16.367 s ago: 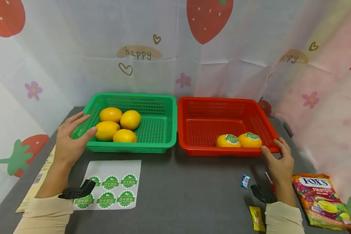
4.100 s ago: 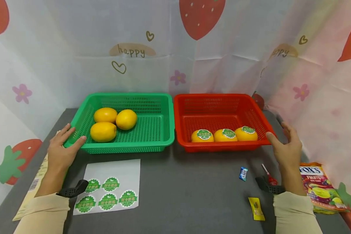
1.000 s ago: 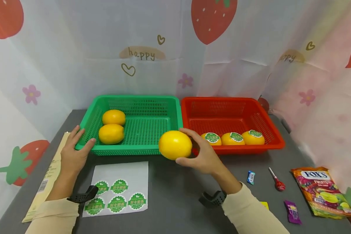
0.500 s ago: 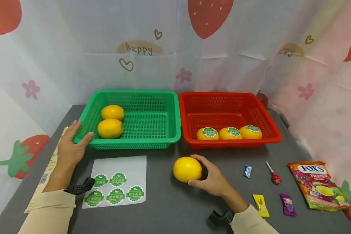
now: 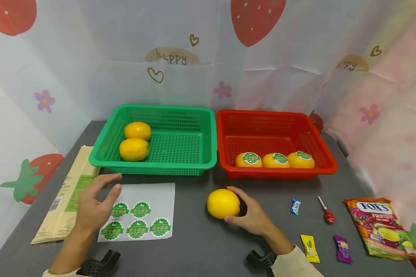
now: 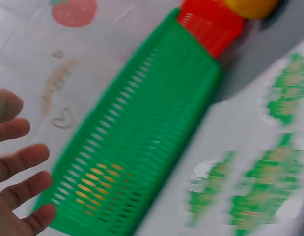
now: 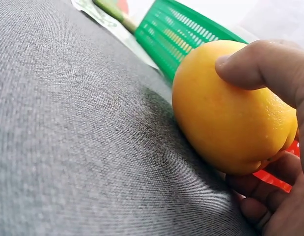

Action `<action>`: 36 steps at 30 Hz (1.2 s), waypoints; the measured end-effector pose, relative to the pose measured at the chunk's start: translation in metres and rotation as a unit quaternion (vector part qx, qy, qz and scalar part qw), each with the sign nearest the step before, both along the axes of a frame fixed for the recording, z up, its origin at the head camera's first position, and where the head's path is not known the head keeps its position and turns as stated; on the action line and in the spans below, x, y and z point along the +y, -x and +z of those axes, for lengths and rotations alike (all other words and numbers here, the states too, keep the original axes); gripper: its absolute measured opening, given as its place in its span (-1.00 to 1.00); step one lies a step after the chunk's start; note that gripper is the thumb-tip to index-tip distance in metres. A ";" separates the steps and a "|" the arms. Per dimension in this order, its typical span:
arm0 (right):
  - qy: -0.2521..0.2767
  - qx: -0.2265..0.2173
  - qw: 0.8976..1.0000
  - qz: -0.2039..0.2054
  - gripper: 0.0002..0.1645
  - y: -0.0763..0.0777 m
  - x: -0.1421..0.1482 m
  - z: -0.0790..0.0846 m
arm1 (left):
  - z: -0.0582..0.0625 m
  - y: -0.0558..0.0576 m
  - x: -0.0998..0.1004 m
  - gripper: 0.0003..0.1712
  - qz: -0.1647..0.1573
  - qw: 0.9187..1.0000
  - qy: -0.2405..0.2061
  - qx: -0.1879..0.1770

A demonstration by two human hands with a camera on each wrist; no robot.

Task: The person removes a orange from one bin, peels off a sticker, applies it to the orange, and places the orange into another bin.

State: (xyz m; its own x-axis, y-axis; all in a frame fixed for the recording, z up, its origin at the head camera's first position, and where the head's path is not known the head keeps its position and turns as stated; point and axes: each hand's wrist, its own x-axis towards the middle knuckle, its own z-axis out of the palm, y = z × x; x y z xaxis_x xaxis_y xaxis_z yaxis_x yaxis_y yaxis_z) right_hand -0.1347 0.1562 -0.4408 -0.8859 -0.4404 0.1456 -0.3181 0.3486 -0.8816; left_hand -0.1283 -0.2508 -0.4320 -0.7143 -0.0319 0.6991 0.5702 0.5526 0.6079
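The right hand [image 5: 247, 213] grips a lemon [image 5: 223, 204] by its right end, thumb on the near side and fingers on the far side, a hold that seems meant to steady it while leaving the top and left uncovered; the lemon appears to rest on the grey table [image 5: 201, 256], in front of the gap between the baskets. The left hand [image 5: 95, 206] is empty, its fingers spread apart at the left edge of a white sheet [image 5: 152, 192], probably kept within easy reach of its five green stickers [image 5: 136, 229]. Plain lemons [image 5: 133, 149] lie at the left of the green basket [image 5: 159, 166], and three stickered ones [image 5: 275, 160] line the near side of the red basket [image 5: 280, 173] to its right, likely to keep labelled and unlabelled fruit apart. The stickers carry Chinese characters, too small to read surely. At the right, a sweets bag [image 5: 381, 229] reads "FOX'S" and "FRUITS"; a small blue sweet [image 5: 296, 207] seems to bear "FOX'S" too. The far curtain [image 5: 173, 88] says "happy". A pale packet [image 5: 78, 169] at the left has a barcode and illegible print.
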 end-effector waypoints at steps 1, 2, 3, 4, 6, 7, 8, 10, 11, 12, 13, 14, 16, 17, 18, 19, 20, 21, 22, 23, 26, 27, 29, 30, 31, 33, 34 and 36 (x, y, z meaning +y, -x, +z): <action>-0.001 -0.001 1.000 0.001 -0.12 0.000 0.001 0.000 | -0.006 -0.001 0.004 -0.65 -0.008 1.000 0.001 -0.011; -0.002 -0.001 1.000 0.002 -0.12 0.000 0.001 -0.001 | -0.012 -0.001 0.007 -0.62 -0.013 1.000 0.003 -0.020; -0.003 -0.002 1.000 0.003 -0.11 -0.001 0.001 -0.001 | -0.018 -0.001 0.010 -0.63 -0.012 0.999 0.008 -0.032; -0.003 -0.002 1.000 0.005 -0.11 0.000 0.002 -0.001 | -0.025 -0.001 0.012 -0.64 -0.007 0.999 0.015 -0.046; -0.003 -0.004 1.000 0.008 -0.11 -0.001 0.002 -0.002 | -0.037 -0.001 0.014 -0.67 0.003 0.996 0.031 -0.080; -0.003 -0.004 1.000 0.009 -0.11 -0.001 0.002 -0.003 | -0.043 0.000 0.015 -0.69 0.009 0.995 0.042 -0.091; -0.002 -0.005 1.000 0.009 -0.11 0.000 0.002 -0.003 | -0.047 0.001 0.016 -0.70 0.015 0.993 0.051 -0.106; -0.002 -0.004 1.000 0.010 -0.11 0.000 0.003 -0.004 | -0.055 0.001 0.016 -0.73 0.024 0.989 0.069 -0.130; -0.001 -0.004 1.000 0.011 -0.11 0.000 0.003 -0.005 | -0.058 0.002 0.017 -0.74 0.025 0.987 0.075 -0.138; -0.001 -0.003 1.000 0.012 -0.11 0.000 0.004 -0.005 | -0.060 0.002 0.018 -0.76 0.025 0.986 0.080 -0.146; -0.002 -0.002 1.000 0.013 -0.10 0.000 0.004 -0.005 | -0.061 0.002 0.018 -0.77 0.023 0.985 0.084 -0.152; -0.002 -0.002 1.000 0.013 -0.10 0.000 0.004 -0.005 | -0.062 0.003 0.019 -0.79 0.022 0.983 0.090 -0.158; -0.002 -0.001 1.000 0.014 -0.10 0.001 0.005 -0.004 | -0.063 0.003 0.020 -0.82 0.020 0.980 0.103 -0.168; -0.003 -0.001 1.000 0.014 -0.10 0.001 0.005 -0.004 | -0.063 0.003 0.020 -0.84 0.018 0.980 0.106 -0.170; -0.004 -0.002 1.000 0.015 -0.10 0.001 0.005 -0.003 | -0.064 0.004 0.021 -0.87 0.019 0.979 0.110 -0.170; -0.004 -0.002 1.000 0.016 -0.10 0.001 0.005 -0.003 | -0.063 0.004 0.021 -0.90 0.020 0.979 0.112 -0.169; -0.005 -0.003 1.000 0.017 -0.10 0.002 0.004 -0.002 | -0.063 0.004 0.021 -0.92 0.021 0.979 0.112 -0.169; -0.006 -0.004 1.000 0.018 -0.10 0.002 0.004 -0.001 | -0.063 0.004 0.021 -0.91 0.021 0.979 0.108 -0.169; -0.007 -0.004 1.000 0.019 -0.10 0.002 0.004 -0.001 | -0.062 0.003 0.021 -0.90 0.020 0.980 0.104 -0.170; -0.009 -0.005 1.000 0.020 -0.10 0.002 0.004 0.000 | -0.061 0.002 0.021 -0.88 0.021 0.980 0.100 -0.170; -0.011 -0.009 1.000 0.020 -0.10 0.001 0.003 0.001 | -0.059 0.001 0.021 -0.88 0.021 0.981 0.089 -0.173; -0.012 -0.009 1.000 0.020 -0.10 0.002 0.003 0.001 | -0.058 0.000 0.021 -0.89 0.020 0.981 0.086 -0.173; -0.012 -0.010 1.000 0.020 -0.09 0.002 0.003 0.001 | -0.057 0.000 0.020 -0.91 0.019 0.981 0.080 -0.175; -0.012 -0.010 1.000 0.020 -0.09 0.002 0.003 0.000 | -0.057 0.000 0.020 -0.92 0.019 0.981 0.077 -0.177; -0.012 -0.009 1.000 0.020 -0.09 0.002 0.003 0.000 | -0.057 0.000 0.020 -0.93 0.020 0.981 0.073 -0.178; -0.012 -0.007 1.000 0.021 -0.09 0.002 0.003 0.001 | -0.057 0.000 0.019 -0.95 0.023 0.981 0.070 -0.177; -0.013 -0.006 1.000 0.021 -0.09 0.001 0.002 0.001 | -0.057 0.000 0.018 -0.94 0.023 0.983 0.066 -0.171; -0.012 -0.005 1.000 0.021 -0.09 0.001 0.001 0.001 | -0.056 0.001 0.017 -0.91 0.021 0.987 0.062 -0.144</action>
